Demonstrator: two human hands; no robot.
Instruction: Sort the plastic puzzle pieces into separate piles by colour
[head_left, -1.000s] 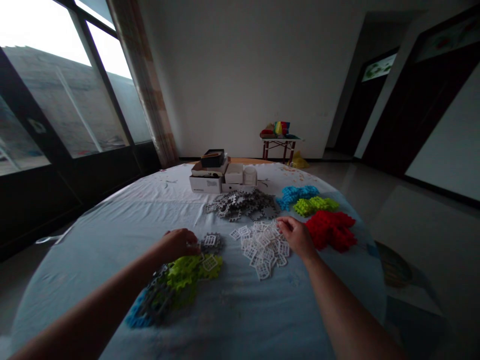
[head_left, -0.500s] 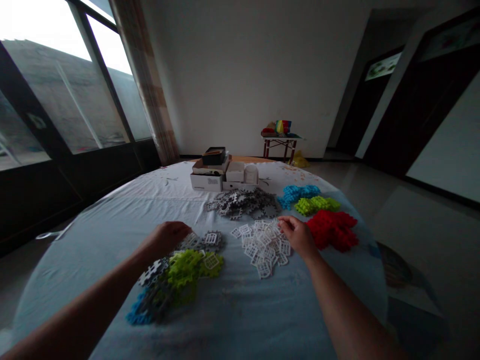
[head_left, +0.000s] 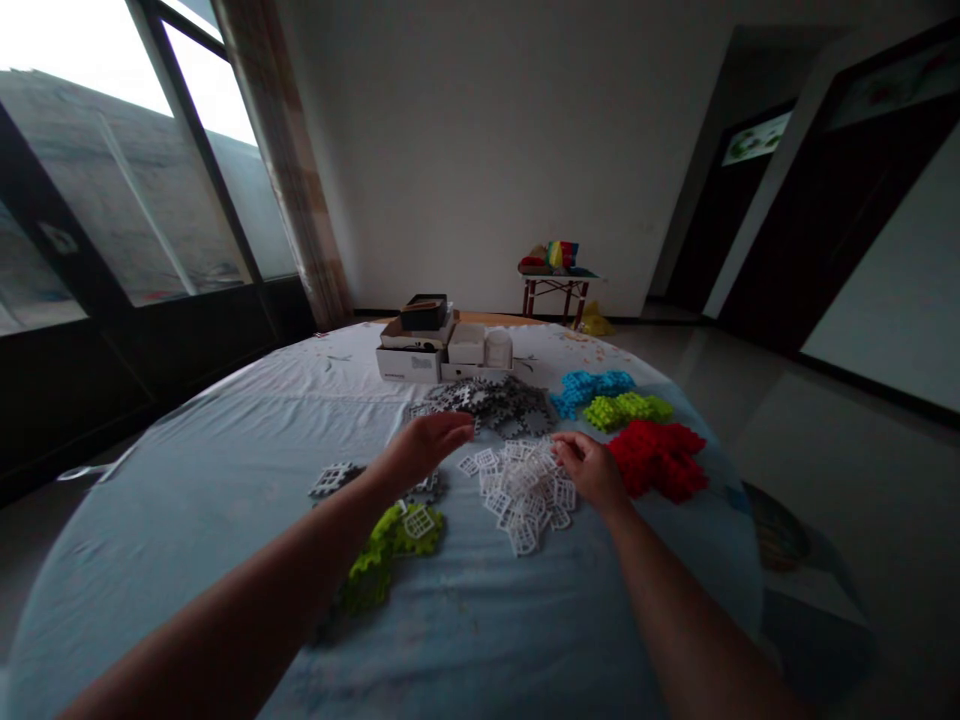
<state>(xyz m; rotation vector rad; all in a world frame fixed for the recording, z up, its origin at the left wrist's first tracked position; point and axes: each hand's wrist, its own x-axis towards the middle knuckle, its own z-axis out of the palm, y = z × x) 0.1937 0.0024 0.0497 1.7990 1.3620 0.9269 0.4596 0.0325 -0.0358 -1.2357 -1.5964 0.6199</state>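
My left hand reaches forward over the table, fingers stretched toward the grey pile of toothed pieces, and holds nothing that I can see. My right hand rests curled on the right edge of the white lattice pieces; what its fingers pinch, if anything, is hidden. Under my left forearm lie joined lime pieces with a white lattice piece on top. A single grey piece lies to the left of them.
Blue, lime and red piles sit at the right on the round table with its pale cloth. White boxes stand at the far side. A small table stands by the back wall.
My left hand has left the joined pieces near me and moved forward and right toward the grey pile. A grey piece now lies alone at the left. My right hand has stayed put.
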